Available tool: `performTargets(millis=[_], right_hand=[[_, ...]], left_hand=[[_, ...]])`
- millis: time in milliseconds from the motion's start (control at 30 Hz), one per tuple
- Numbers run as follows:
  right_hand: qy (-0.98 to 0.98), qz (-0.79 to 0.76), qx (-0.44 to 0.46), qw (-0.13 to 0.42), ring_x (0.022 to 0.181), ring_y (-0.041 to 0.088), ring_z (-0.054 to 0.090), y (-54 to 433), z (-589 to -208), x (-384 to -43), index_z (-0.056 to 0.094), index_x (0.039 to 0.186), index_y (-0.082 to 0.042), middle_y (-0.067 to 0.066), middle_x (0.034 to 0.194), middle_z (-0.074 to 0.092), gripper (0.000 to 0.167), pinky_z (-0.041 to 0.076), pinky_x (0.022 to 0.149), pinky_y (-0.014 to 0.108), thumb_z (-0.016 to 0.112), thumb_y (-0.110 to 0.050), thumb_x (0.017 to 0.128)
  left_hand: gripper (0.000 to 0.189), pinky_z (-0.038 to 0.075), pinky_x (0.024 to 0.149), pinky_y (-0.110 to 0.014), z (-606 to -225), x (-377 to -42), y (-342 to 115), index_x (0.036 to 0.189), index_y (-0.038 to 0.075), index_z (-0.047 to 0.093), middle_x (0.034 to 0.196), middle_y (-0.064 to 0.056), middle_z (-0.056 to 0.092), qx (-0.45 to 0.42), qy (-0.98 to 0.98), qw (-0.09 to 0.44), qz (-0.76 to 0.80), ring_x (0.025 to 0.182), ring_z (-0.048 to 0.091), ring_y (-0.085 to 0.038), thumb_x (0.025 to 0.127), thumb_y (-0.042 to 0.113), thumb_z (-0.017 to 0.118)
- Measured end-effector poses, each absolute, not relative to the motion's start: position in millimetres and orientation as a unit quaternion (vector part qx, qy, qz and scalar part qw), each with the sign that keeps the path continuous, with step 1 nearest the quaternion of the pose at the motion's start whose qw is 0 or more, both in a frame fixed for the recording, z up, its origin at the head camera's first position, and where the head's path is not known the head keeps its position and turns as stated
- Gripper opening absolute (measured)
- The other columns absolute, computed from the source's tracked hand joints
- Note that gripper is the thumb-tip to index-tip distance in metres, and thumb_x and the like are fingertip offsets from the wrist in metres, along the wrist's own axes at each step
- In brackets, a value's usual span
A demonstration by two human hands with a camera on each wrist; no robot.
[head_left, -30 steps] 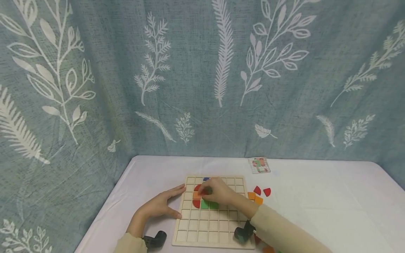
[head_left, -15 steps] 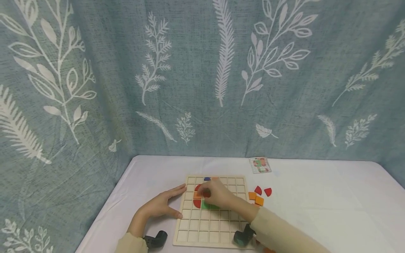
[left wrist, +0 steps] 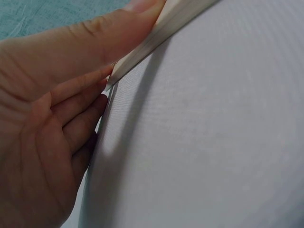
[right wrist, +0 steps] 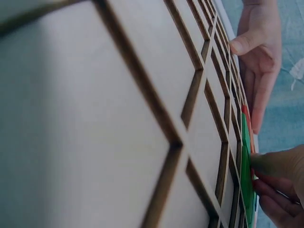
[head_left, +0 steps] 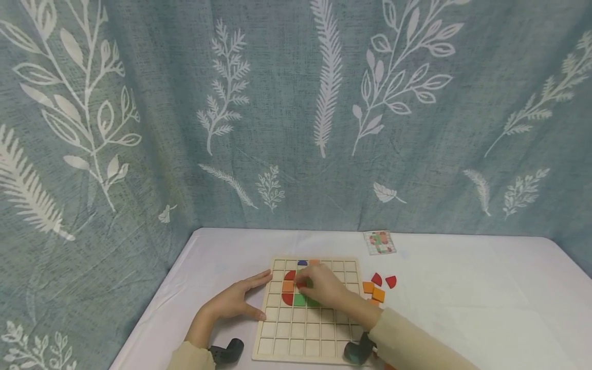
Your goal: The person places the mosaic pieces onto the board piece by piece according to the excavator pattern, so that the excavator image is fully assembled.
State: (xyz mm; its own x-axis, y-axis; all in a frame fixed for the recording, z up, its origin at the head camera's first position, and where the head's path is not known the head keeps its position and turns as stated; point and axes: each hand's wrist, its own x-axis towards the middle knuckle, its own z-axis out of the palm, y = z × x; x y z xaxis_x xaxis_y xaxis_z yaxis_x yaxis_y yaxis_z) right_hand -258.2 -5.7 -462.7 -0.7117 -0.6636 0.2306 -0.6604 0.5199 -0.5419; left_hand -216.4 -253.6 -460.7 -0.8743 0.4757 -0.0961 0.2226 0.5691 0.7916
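A wooden grid board (head_left: 296, 344) lies on the table. My left hand (head_left: 233, 298) rests along its left edge, fingers spread and thumb at the rim; the left wrist view shows the thumb (left wrist: 109, 40) on the board's side. My right hand (head_left: 324, 285) is over the upper middle, thumb and index finger pinching at a small red piece (head_left: 301, 283), mostly hidden by the fingers. Left of it sit a red quarter-circle (head_left: 289, 276), an orange square (head_left: 288, 287) and another red quarter-circle (head_left: 288, 299). Green squares (head_left: 299, 300) lie just below the right hand.
A blue piece (head_left: 302, 262) and an orange piece (head_left: 314, 262) sit in the board's top row. Right of the board lie loose orange squares (head_left: 378, 294) and red quarter-circles (head_left: 390, 281). A patterned card (head_left: 380, 242) lies further back, before a leaf-print curtain (head_left: 287, 128).
My right fingertips have shifted slightly right, uncovering more of the orange square. The left hand has stayed in place at the board's edge.
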Motion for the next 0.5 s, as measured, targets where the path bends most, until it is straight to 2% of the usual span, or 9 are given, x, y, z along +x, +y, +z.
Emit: performTargets(millis=[267,500], right_hand=[[0.874,-0.309,-0.375,0.0,0.084,0.007,0.063,-3,-462,-256,0.071,0.091,-0.01,-0.005,0.085,0.069,0.01,0.052,0.074,0.021,0.071,-0.011,0.081],[0.826,-0.417,-0.376,0.051,0.097,0.019,0.064,21,-456,-258,0.069,0.102,-0.006,0.004,0.102,0.069,0.022,0.052,0.085,0.028,0.068,-0.018,0.084]], left_hand=[[0.094,0.014,0.109,-0.06,-461,-217,-252,0.14,0.003,0.037,0.151,-0.016,0.023,0.187,0.877,0.156,0.415,0.137,0.015,-0.042,0.061,0.027,0.083],[0.095,0.014,0.109,-0.059,-460,-218,-252,0.14,0.003,0.038,0.15,-0.015,0.024,0.184,0.882,0.15,0.407,0.137,0.016,-0.042,0.06,0.028,0.083]])
